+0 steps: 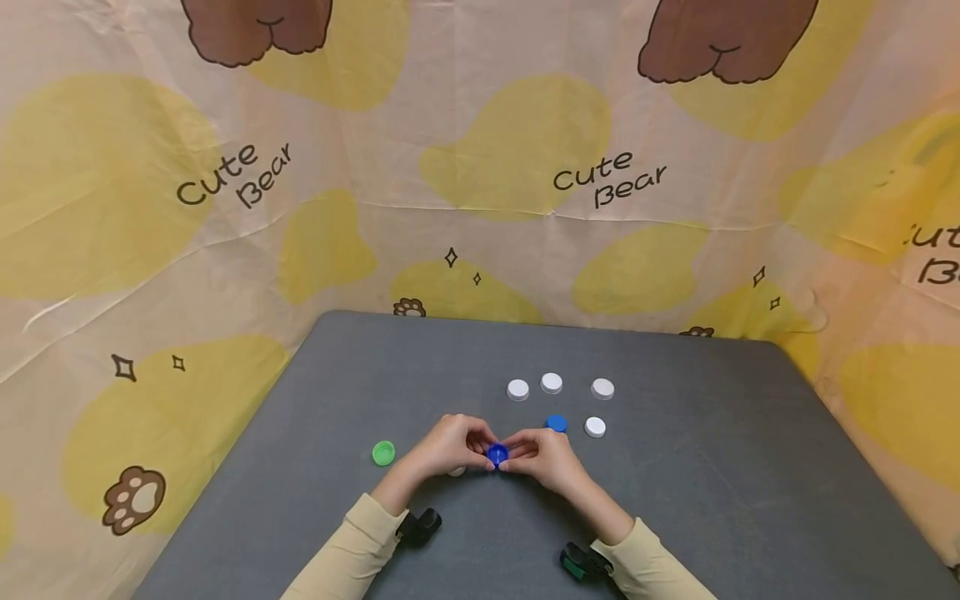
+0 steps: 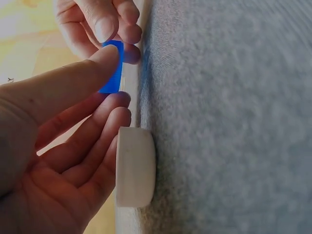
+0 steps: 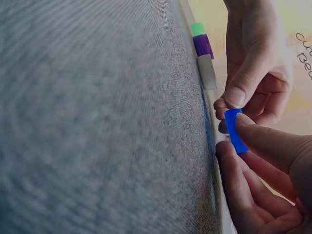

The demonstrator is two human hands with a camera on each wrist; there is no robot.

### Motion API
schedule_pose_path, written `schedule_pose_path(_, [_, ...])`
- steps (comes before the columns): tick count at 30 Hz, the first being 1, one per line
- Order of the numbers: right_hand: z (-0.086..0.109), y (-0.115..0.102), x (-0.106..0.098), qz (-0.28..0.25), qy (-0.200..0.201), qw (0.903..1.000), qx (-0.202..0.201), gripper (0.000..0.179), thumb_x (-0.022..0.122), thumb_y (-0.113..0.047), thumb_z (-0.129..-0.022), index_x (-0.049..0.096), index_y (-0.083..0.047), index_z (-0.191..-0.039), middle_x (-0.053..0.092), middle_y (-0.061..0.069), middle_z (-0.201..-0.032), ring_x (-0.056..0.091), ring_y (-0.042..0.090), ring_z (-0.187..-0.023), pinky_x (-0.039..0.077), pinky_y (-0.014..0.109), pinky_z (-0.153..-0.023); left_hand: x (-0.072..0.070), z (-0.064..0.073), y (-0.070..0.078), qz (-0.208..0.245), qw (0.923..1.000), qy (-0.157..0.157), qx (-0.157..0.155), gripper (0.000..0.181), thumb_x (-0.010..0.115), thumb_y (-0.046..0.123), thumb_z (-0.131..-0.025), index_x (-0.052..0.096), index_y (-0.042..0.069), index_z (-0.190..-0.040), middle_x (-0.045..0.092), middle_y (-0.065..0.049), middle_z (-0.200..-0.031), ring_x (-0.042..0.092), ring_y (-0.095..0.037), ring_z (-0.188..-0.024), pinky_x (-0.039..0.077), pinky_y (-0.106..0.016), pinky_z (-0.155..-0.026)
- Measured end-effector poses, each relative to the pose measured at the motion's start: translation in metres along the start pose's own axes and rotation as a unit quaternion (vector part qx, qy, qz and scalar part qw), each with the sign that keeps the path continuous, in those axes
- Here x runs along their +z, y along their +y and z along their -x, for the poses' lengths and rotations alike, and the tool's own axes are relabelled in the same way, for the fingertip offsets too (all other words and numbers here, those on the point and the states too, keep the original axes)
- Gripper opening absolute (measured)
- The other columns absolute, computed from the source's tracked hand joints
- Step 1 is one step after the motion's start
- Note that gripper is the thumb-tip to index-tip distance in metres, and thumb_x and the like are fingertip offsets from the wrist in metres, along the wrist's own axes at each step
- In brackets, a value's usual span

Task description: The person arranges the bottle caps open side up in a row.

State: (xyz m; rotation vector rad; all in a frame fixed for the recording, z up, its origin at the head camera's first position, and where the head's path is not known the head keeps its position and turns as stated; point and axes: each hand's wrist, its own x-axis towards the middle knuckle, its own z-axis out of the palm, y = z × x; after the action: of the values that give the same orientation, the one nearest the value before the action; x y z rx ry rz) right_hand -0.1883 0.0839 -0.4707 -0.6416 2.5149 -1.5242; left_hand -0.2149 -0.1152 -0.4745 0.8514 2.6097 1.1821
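A small blue bottle cap (image 1: pixel 497 454) is held between both hands, its hollow side facing up in the head view. My left hand (image 1: pixel 447 446) pinches its left side with thumb and fingers. From the other side my right hand (image 1: pixel 553 461) pinches it too, the thumbs close to each other. Both wrist views show the held cap edge-on, low over the table. Just below the left hand's fingers, a white cap (image 2: pixel 135 167) rests on the cloth; the head view shows only a sliver of it.
A green cap (image 1: pixel 383 453) lies left of the left hand. Beyond the right hand are another blue cap (image 1: pixel 556 423) and several white caps (image 1: pixel 551 382) on the grey table (image 1: pixel 697 467). A purple cap (image 3: pixel 203 46) shows in the right wrist view. Patterned cloth (image 1: pixel 487 125) hangs behind.
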Motion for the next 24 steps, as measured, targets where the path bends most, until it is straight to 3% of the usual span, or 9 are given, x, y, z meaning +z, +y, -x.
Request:
schedule_pose_path(2, [0.002, -0.009, -0.002, 0.003, -0.007, 1.0000, -0.003, 0.027, 0.073, -0.008, -0.070, 0.065, 0.004, -0.094, 0.067, 0.019, -0.080, 0.065, 0.029, -0.073, 0.048, 0.018, -0.056, 0.000, 0.000, 0.000, 0.001, 1.0000, -0.004, 0.000, 0.024, 0.079, 0.024, -0.064, 0.066, 0.017, -0.083, 0.064, 0.006, -0.071, 0.057, 0.000, -0.063, 0.047, -0.018, -0.058])
schedule_pose_path(9, [-0.004, 0.018, 0.005, 0.061, -0.005, 0.9981, -0.012, 0.027, 0.076, -0.026, -0.067, 0.068, -0.010, -0.088, 0.067, -0.001, -0.073, 0.062, 0.005, -0.065, 0.047, 0.017, -0.056, 0.001, 0.001, -0.002, -0.009, 0.9998, -0.016, 0.001, 0.023, 0.080, 0.022, -0.063, 0.066, 0.018, -0.081, 0.064, 0.005, -0.069, 0.056, 0.000, -0.062, 0.046, -0.018, -0.058])
schedule_pose_path(24, [-0.003, 0.011, 0.006, 0.093, -0.015, 0.9955, -0.013, 0.024, 0.078, -0.022, -0.066, 0.069, -0.010, -0.084, 0.064, -0.004, -0.068, 0.057, 0.002, -0.060, 0.045, 0.017, -0.053, -0.001, 0.003, -0.004, -0.044, 0.9984, -0.032, 0.013, 0.026, 0.081, 0.024, -0.059, 0.068, 0.019, -0.081, 0.059, 0.007, -0.074, 0.054, 0.000, -0.065, 0.044, -0.017, -0.060])
